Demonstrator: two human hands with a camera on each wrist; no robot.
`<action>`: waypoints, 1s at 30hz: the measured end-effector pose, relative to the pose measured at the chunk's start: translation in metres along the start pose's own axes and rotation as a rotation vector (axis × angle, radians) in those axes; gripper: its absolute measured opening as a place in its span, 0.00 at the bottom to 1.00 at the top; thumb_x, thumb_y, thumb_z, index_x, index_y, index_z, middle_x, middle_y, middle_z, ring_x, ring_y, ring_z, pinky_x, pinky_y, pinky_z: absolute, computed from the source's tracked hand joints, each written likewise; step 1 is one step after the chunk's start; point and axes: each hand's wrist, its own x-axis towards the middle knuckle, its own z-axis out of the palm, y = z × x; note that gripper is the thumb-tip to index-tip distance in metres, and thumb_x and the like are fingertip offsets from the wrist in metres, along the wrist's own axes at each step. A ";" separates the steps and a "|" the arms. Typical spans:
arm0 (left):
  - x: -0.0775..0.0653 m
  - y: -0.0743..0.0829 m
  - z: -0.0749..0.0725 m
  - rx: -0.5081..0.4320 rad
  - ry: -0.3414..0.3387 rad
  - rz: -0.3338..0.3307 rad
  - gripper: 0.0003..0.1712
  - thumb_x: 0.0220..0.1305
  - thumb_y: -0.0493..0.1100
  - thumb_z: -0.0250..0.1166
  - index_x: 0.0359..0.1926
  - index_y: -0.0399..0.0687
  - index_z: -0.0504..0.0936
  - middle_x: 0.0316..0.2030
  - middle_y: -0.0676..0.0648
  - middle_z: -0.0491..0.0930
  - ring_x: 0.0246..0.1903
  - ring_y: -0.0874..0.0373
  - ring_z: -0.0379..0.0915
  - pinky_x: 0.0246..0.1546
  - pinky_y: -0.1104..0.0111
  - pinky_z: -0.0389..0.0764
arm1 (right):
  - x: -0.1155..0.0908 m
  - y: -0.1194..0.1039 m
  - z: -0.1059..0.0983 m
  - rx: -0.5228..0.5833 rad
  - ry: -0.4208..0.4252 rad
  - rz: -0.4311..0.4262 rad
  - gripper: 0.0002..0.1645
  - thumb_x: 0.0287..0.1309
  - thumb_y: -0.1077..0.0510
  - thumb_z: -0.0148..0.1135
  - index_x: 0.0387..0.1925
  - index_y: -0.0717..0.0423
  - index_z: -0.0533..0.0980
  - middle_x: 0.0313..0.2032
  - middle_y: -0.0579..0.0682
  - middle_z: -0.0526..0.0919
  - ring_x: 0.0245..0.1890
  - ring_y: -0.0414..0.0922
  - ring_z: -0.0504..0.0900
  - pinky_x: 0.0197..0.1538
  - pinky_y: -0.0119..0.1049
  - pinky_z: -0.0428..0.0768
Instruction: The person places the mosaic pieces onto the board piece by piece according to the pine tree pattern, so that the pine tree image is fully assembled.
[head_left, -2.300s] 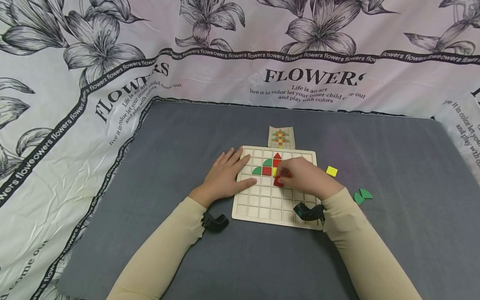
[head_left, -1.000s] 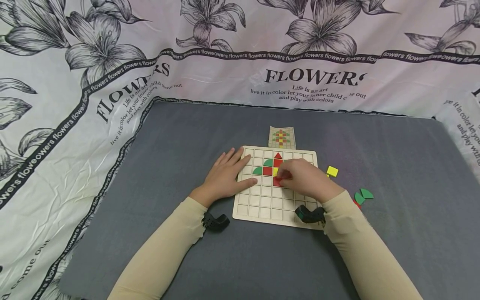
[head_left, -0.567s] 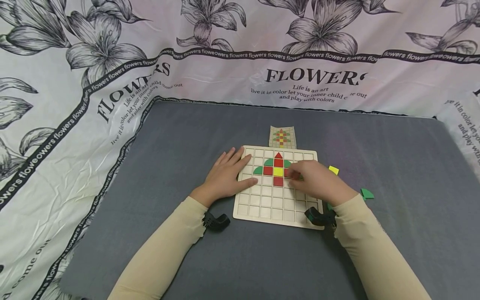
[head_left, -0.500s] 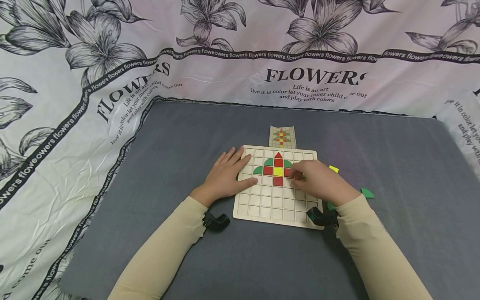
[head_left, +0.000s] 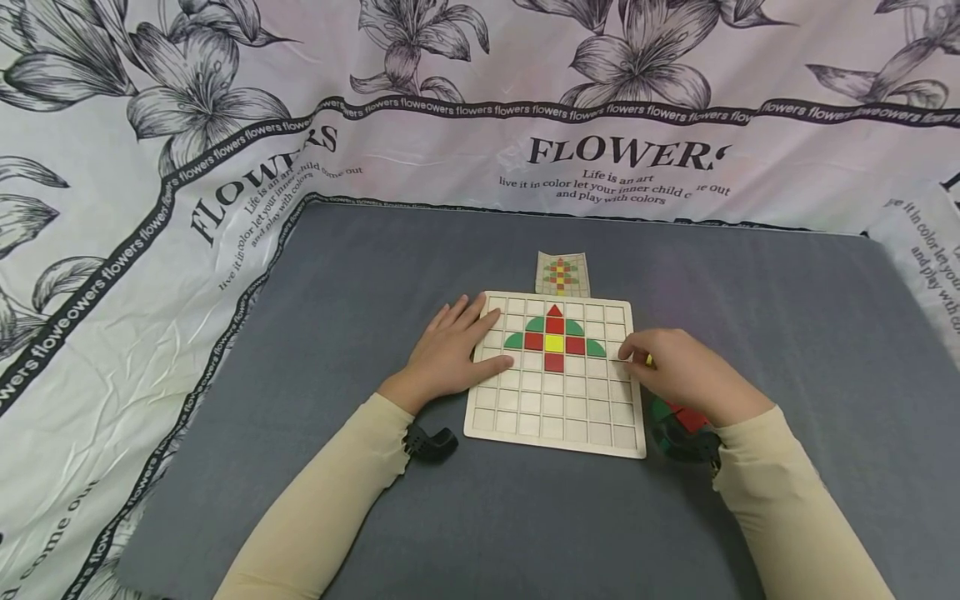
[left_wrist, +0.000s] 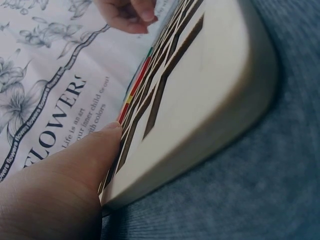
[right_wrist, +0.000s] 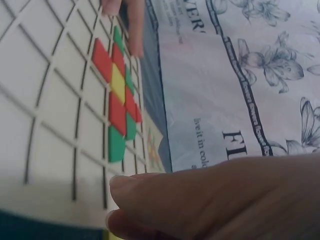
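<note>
Right hand [head_left: 678, 367] first: its fingers bend down with their tips close to the thumb, by the right edge of the board, and I can't tell if it has hold of a piece. At its wrist, beside a black plastic camera [head_left: 680, 443], are a loose green flat piece [head_left: 660, 410] and a loose red flat piece [head_left: 688, 418] on the dark grey desk [head_left: 375, 292]. They look light, so a low swing of the wrist could sweep them away. A bit of a loose yellow flat piece [head_left: 650, 361] peeks out under the hand, and a clumsy finger could push it off. The left hand [head_left: 448, 354] lies flat, fingers spread, gripping nothing, on the left side of the pale wooden board with a square grid [head_left: 531, 425]. If it shoves, the board could slide and the pieces on it could slip from their squares. Those pieces are in the board's upper middle: a red triangle [head_left: 554, 311] at the top, red squares around a yellow square [head_left: 553, 343], and green quarter circles at the sides. The green quarter circle at the right end [head_left: 596, 348] is nearest the right hand, so a low knuckle could knock it crooked. Just past the board's far edge is a small tan card with a coloured pattern [head_left: 562, 275]; a board pushed forward could shove or cover it.
</note>
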 end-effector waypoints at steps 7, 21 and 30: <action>0.000 -0.001 0.000 -0.003 -0.003 0.003 0.52 0.70 0.78 0.53 0.85 0.61 0.53 0.85 0.52 0.39 0.84 0.51 0.29 0.83 0.52 0.34 | -0.015 0.014 0.004 -0.029 0.005 -0.004 0.05 0.64 0.64 0.70 0.41 0.59 0.87 0.33 0.44 0.85 0.33 0.41 0.80 0.41 0.43 0.83; 0.000 0.001 -0.001 0.000 -0.006 0.000 0.52 0.70 0.77 0.53 0.85 0.60 0.53 0.85 0.52 0.38 0.84 0.51 0.29 0.83 0.53 0.33 | -0.037 0.030 0.004 -0.011 -0.094 -0.004 0.15 0.52 0.60 0.82 0.41 0.58 0.88 0.38 0.46 0.85 0.37 0.44 0.78 0.42 0.43 0.81; 0.000 0.001 -0.001 -0.007 0.003 0.001 0.52 0.70 0.77 0.53 0.85 0.60 0.54 0.85 0.52 0.39 0.84 0.51 0.30 0.83 0.52 0.34 | -0.042 0.032 0.004 0.028 -0.104 0.000 0.14 0.53 0.61 0.81 0.42 0.54 0.88 0.37 0.45 0.79 0.35 0.41 0.73 0.35 0.36 0.76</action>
